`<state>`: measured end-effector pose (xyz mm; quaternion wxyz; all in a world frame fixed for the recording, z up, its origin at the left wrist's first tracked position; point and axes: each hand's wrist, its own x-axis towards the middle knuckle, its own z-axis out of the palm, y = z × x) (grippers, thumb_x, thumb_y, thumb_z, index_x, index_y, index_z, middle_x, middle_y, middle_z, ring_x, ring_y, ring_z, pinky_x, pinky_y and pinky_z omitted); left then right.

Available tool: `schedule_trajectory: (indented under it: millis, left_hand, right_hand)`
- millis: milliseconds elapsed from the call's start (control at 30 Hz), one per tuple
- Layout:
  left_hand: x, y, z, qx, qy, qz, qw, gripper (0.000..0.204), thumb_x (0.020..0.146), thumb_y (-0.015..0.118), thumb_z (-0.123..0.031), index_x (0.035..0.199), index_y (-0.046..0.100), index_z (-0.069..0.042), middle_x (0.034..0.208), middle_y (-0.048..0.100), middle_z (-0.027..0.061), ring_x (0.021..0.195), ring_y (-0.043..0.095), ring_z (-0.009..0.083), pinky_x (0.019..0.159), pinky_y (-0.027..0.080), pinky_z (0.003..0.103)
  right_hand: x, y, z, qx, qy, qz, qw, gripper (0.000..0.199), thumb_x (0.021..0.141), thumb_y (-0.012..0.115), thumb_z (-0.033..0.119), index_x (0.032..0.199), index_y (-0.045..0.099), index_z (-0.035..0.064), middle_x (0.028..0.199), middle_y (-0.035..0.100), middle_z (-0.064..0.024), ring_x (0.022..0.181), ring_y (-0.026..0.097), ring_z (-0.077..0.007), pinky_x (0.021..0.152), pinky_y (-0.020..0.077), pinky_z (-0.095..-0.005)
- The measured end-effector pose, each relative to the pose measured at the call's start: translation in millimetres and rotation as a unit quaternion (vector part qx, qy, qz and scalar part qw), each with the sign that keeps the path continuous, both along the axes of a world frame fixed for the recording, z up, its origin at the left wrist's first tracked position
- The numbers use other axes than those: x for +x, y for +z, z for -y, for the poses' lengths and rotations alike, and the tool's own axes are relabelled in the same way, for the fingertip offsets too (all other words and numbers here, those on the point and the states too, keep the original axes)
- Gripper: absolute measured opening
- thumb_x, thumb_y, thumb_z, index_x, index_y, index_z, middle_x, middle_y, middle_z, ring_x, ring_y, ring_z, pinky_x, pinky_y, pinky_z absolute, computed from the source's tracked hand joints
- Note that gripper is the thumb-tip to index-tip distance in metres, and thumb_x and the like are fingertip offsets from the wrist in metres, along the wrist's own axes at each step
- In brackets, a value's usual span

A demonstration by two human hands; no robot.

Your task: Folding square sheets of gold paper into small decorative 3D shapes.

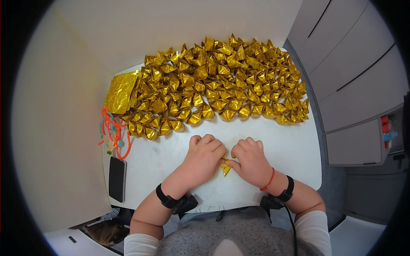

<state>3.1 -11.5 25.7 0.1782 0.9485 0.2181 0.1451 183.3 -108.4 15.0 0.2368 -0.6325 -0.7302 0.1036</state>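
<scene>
Between my hands, near the front of the white table [162, 170], is a small piece of folded gold foil paper [226, 169], its pointed end toward me. My left hand [206, 155], with a ring on one finger, has its fingers curled and closed at the paper's left side. My right hand [249, 158] pinches it from the right with the thumb, the other fingers curled. Most of the paper is hidden by the fingers. Beyond my hands spreads a large heap of folded gold foil ingots [227, 114], several rows deep.
A stack of flat gold foil sheets [121, 91] lies at the far left. In front of it is a tangle of orange and teal cord [115, 132], then a dark phone [117, 179]. A wall borders the left and back; grey cabinets [354, 77] stand at the right.
</scene>
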Motion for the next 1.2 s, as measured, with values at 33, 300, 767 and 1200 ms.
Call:
schedule_trajectory:
  millis: [33,300,767,1200]
  left_hand:
    - [-0.8,0.9,0.2,-0.015,0.0,-0.007,1.0,0.019,0.076,0.077,-0.015,0.091,0.065,-0.014,0.099,0.062,0.0005,0.104,0.054,0.0227,0.091,0.034,0.043]
    - [-7.0,-10.6,-0.6,-0.096,0.011,0.033,0.995,0.018,0.077,0.077,-0.012,0.091,0.067,-0.014,0.09,0.062,0.0041,0.095,0.057,0.0253,0.09,0.035,0.041]
    - [-12.2,5.5,7.2,-0.561,0.165,0.109,0.804,0.009,0.089,0.074,-0.005,0.092,0.069,0.001,0.086,0.07,0.0042,0.074,0.064,0.0061,0.066,0.05,0.02]
    - [-13.2,-4.9,8.0,-0.706,0.107,0.132,0.687,0.017,0.092,0.07,-0.001,0.108,0.069,0.004,0.091,0.072,0.0058,0.075,0.065,0.0072,0.067,0.051,0.021]
  right_hand:
    - [-0.4,-0.4,0.3,0.001,0.004,-0.005,1.0,0.026,0.077,0.078,0.026,0.083,0.057,0.0121,0.087,0.052,-0.0044,0.089,0.051,-0.0247,0.077,0.0324,-0.0407]
    - [-0.7,-2.0,0.6,0.018,0.019,-0.014,1.0,0.023,0.078,0.077,0.025,0.083,0.059,0.0126,0.087,0.053,-0.0038,0.089,0.051,-0.0244,0.077,0.0326,-0.0403]
    - [12.4,-14.3,3.6,-0.171,-0.002,-0.522,0.835,0.014,0.099,0.062,0.014,0.089,0.062,0.0037,0.078,0.055,0.006,0.067,0.043,-0.0017,0.058,0.0385,-0.022]
    - [18.5,-11.7,4.5,-0.201,0.051,-0.52,0.829,0.013,0.099,0.06,0.01,0.088,0.059,0.0033,0.074,0.052,0.0057,0.068,0.042,-0.0031,0.059,0.037,-0.0222]
